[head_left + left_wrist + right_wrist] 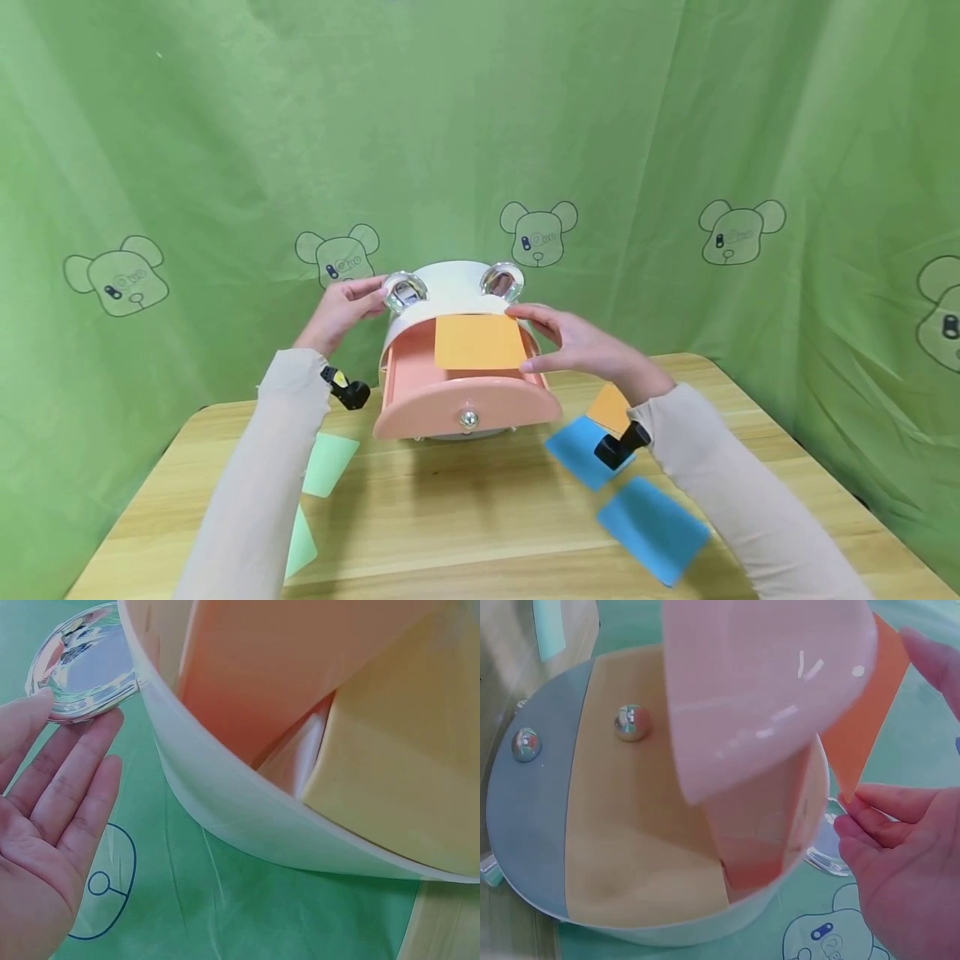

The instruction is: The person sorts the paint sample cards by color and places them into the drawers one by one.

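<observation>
A white storage box [453, 287] with a rounded top has two silver domed eyes. Its pink top drawer [465, 404] is pulled out, with a round silver knob on the front. My left hand [341, 312] pinches the rim of the left silver eye [94, 671] between thumb and fingers. Over the drawer's opening, an orange card [480, 342] is held by its right edge in my right hand [573, 342]. The fingertips [851, 799] are at one corner of the card and the thumb is at another. Below the pink drawer, the right wrist view shows a tan drawer [641, 825] and a grey drawer [532, 802], both pushed in.
Two blue cards [652, 529] lie on the wooden table [450, 517] at the right, beside another orange card [609, 408] partly behind my right wrist. Two light green cards [328, 462] lie at the left, partly under my left forearm. A green curtain [450, 125] hangs behind.
</observation>
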Action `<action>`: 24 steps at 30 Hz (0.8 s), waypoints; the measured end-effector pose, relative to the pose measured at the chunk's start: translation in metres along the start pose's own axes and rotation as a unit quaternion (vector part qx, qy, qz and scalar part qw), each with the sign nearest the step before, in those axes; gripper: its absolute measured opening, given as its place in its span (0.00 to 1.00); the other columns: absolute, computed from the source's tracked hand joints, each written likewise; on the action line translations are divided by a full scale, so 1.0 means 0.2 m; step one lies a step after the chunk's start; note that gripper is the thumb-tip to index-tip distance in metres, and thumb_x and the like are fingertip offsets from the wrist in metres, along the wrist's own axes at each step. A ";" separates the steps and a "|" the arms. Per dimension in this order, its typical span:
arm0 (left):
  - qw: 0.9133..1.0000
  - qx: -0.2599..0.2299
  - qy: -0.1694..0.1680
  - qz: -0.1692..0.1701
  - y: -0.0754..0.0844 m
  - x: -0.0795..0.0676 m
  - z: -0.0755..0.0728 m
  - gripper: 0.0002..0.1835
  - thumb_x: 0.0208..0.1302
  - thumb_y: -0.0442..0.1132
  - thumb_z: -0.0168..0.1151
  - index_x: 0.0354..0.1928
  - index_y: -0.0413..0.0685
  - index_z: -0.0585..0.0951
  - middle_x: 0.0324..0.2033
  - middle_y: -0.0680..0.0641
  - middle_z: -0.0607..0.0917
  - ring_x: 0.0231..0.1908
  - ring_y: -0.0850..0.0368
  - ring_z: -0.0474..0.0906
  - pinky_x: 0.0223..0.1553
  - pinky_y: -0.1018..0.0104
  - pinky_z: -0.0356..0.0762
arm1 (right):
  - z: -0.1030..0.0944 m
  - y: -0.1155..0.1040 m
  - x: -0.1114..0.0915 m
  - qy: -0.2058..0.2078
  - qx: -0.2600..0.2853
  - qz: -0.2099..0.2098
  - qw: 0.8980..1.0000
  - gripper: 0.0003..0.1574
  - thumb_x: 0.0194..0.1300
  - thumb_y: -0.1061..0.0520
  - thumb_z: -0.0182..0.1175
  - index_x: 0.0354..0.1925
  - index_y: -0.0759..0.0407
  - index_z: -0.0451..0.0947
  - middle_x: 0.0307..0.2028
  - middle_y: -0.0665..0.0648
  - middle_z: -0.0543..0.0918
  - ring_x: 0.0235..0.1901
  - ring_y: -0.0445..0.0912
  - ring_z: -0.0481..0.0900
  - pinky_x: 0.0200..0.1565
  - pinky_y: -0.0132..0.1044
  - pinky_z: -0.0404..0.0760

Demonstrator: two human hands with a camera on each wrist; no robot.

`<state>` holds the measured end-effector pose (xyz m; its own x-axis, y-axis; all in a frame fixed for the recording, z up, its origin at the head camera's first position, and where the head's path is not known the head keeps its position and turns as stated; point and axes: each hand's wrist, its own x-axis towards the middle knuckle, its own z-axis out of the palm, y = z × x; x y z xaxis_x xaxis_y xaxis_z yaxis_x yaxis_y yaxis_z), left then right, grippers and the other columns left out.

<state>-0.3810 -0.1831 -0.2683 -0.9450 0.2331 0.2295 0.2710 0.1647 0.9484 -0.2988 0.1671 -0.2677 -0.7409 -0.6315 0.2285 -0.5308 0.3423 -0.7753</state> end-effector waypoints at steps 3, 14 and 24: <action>1.000 0.003 0.000 -0.001 0.00 0.00 0.00 0.23 0.66 0.37 0.58 0.61 0.39 0.71 0.55 0.39 0.78 0.39 0.65 0.81 0.57 0.60 0.75 | 0.02 0.00 0.01 0.003 -0.002 0.002 1.000 0.52 0.56 0.52 0.67 0.71 0.61 0.52 0.70 0.60 0.56 0.71 0.52 0.49 0.71 0.49 0.50; 1.000 0.000 -0.005 0.009 -0.02 0.00 -0.01 0.22 0.66 0.37 0.58 0.61 0.37 0.71 0.53 0.41 0.80 0.38 0.64 0.82 0.60 0.54 0.72 | 0.03 0.02 0.01 0.002 0.015 -0.010 1.000 0.52 0.57 0.54 0.67 0.72 0.60 0.50 0.72 0.59 0.53 0.72 0.51 0.47 0.72 0.46 0.48; 1.000 -0.004 -0.008 0.018 -0.01 -0.01 -0.01 0.23 0.65 0.39 0.59 0.60 0.37 0.72 0.50 0.44 0.83 0.39 0.63 0.82 0.61 0.50 0.70 | -0.03 0.12 -0.15 0.036 -0.007 0.001 0.999 0.46 0.60 0.57 0.64 0.71 0.59 0.54 0.71 0.60 0.56 0.71 0.54 0.49 0.71 0.50 0.50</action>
<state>-0.3803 -0.1862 -0.2699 -0.9320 0.2531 0.2594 0.3023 0.1481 0.9416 -0.2917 0.1983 -0.2908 -0.7688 -0.5798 0.2697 -0.5354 0.3531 -0.7672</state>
